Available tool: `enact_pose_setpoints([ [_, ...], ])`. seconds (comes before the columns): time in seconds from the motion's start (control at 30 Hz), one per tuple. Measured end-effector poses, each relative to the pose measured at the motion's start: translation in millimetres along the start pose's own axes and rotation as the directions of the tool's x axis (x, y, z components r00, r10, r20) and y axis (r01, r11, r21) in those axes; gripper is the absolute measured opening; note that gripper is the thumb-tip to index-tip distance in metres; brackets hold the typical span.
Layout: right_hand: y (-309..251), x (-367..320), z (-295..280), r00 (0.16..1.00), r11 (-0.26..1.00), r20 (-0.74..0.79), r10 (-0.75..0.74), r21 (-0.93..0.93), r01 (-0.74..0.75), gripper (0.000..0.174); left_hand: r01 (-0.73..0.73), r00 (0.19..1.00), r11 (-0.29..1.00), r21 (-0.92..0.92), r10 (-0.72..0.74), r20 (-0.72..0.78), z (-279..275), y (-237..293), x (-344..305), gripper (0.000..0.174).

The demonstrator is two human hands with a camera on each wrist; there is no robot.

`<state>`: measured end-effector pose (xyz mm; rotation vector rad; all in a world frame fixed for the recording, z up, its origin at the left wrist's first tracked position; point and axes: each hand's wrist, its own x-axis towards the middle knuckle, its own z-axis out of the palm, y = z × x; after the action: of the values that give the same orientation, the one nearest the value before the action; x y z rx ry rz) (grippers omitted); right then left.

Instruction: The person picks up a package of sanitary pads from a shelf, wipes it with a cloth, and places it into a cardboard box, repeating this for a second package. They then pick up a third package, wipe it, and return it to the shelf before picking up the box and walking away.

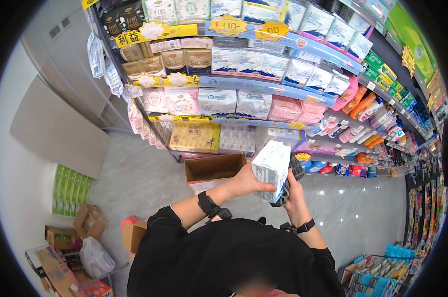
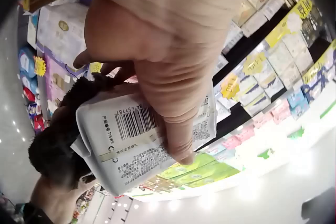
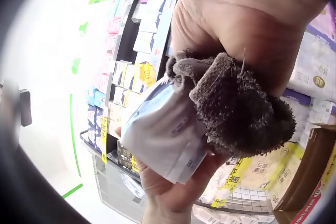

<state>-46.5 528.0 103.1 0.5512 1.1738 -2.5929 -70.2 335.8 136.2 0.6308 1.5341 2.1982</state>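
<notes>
My left hand (image 1: 246,181) grips a white soft plastic pack (image 1: 271,161) in front of my chest. Its thumb lies across the printed side, and a barcode shows on the pack (image 2: 123,145) in the left wrist view. A dark grey, fuzzy cloth (image 3: 247,108) is bunched in my right hand (image 1: 295,194). The cloth lies against the side of the pack, opposite the left palm. In the right wrist view, the left hand (image 3: 176,195) supports the pack from below, and the cloth covers most of the right fingers.
Ahead, a tall store shelf (image 1: 263,85) holds rows of packs and bottles. An open cardboard box (image 1: 215,169) stands on the floor before it. Cartons and a white plastic bag (image 1: 96,257) sit at lower left. Blue baskets (image 1: 377,284) with goods are at lower right.
</notes>
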Motion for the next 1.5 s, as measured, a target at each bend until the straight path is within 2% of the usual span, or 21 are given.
enact_pose_setpoints([
  [0.07,-16.0,0.4,-3.8,0.997,0.996,0.034,0.075,0.048,-0.077,0.048,-0.207,0.962,0.897,0.39,0.259,-0.084,25.0,-3.3,10.2,0.1],
  [0.23,-60.1,1.6,-66.9,0.992,0.991,0.074,0.105,0.074,-0.11,0.053,-0.327,0.894,0.657,0.68,0.448,-0.002,86.6,-37.9,66.4,0.105],
  [0.33,-92.1,-8.1,-113.7,0.95,0.958,0.12,0.287,-0.025,-0.286,0.052,-0.345,0.731,0.237,0.908,0.675,0.101,113.8,-71.8,112.5,0.103],
  [0.37,-100.4,-7.4,-127.4,0.946,0.947,0.077,0.314,0.042,-0.317,0.05,-0.33,0.789,0.306,0.893,0.608,0.083,117.0,-78.5,123.9,0.103],
  [0.43,-127.5,-16.6,-146.8,0.973,0.974,0.04,0.227,-0.008,-0.227,0.046,-0.19,0.813,0.498,0.846,0.562,-0.148,127.7,-84.6,140.8,0.105],
  [0.5,-151.0,-20.1,-154.1,0.999,0.997,-0.034,-0.038,-0.069,0.035,0.039,-0.141,0.812,0.496,0.857,0.553,-0.187,135.0,-79.5,147.0,0.107],
  [0.57,-165.9,-13.6,-177.0,0.921,0.872,0.1,-0.377,-0.298,0.389,0.046,-0.1,0.83,0.472,0.876,0.525,-0.188,145.7,-77.1,149.0,0.108],
  [0.6,-172.0,-14.3,-175.7,0.924,0.879,0.101,-0.369,-0.286,0.382,0.046,-0.087,0.866,0.455,0.886,0.475,-0.159,151.0,-75.7,150.3,0.108],
  [0.67,-191.3,-26.9,-157.0,0.716,0.605,0.411,-0.565,-0.383,0.698,0.059,-0.105,0.917,0.38,0.919,0.396,-0.059,166.0,-76.0,157.2,0.107],
  [0.7,-201.4,-31.2,-142.8,0.663,0.532,0.551,-0.507,-0.405,0.744,0.07,-0.137,0.93,0.321,0.937,0.367,0.01,174.1,-77.2,161.8,0.105],
  [0.77,-216.2,-31.1,-137.4,0.456,-0.332,0.818,-0.352,-0.564,0.756,0.066,-0.147,0.978,0.737,0.66,0.208,-0.014,183.0,-86.0,157.4,0.074],
  [0.83,-218.8,-19.3,-151.0,0.459,-0.284,0.805,-0.376,-0.572,0.77,0.064,-0.239,0.971,0.495,0.835,0.115,0.21,183.8,-84.3,164.3,0.075],
  [0.9,-213.0,-6.9,-172.6,0.765,0.524,0.547,-0.338,-0.566,0.636,0.059,-0.2,0.979,0.476,0.856,0.064,0.193,188.1,-72.8,166.6,0.076],
  [0.97,-214.6,2.6,-183.0,0.716,0.495,0.604,-0.35,-0.53,0.689,0.054,-0.154,0.986,0.466,0.871,0.013,0.168,195.8,-62.6,165.7,0.076],
  [1.03,-214.6,12.4,-194.0,0.877,0.754,0.403,-0.262,-0.481,0.447,0.047,-0.129,0.982,0.593,0.795,-0.034,0.185,201.7,-56.4,167.9,0.079],
  [1.07,-209.7,19.8,-202.4,0.943,0.943,0.301,-0.138,-0.251,0.218,0.045,-0.081,0.975,0.691,0.718,-0.095,0.202,202.5,-58.5,169.3,0.081],
  [1.1,-207.5,25.0,-213.6,0.972,0.997,0.236,-0.013,-0.072,0.031,0.045,-0.082,0.975,0.691,0.718,-0.095,0.203,203.7,-58.9,171.7,0.081],
  [1.2,-198.9,31.5,-231.8,0.957,0.966,0.275,0.091,0.211,-0.152,0.05,0.312,0.925,0.883,0.35,-0.366,0.098,197.9,-61.0,178.8,0.076],
  [1.3,-204.3,19.7,-232.9,0.968,0.983,0.231,0.1,0.126,-0.132,0.055,0.205,0.978,0.976,-0.077,-0.208,-0.022,191.5,-72.2,187.3,0.072],
  [1.37,-199.4,19.8,-231.8,0.954,0.989,0.297,0.024,0.135,-0.067,0.052,0.19,0.976,0.982,0.006,-0.188,-0.107,184.6,-75.4,198.9,0.075],
  [1.5,-202.7,20.8,-215.1,0.977,0.987,0.16,-0.144,0.095,0.13,0.044,0.083,0.97,0.987,0.137,-0.048,-0.239,181.5,-73.9,208.0,0.083],
])
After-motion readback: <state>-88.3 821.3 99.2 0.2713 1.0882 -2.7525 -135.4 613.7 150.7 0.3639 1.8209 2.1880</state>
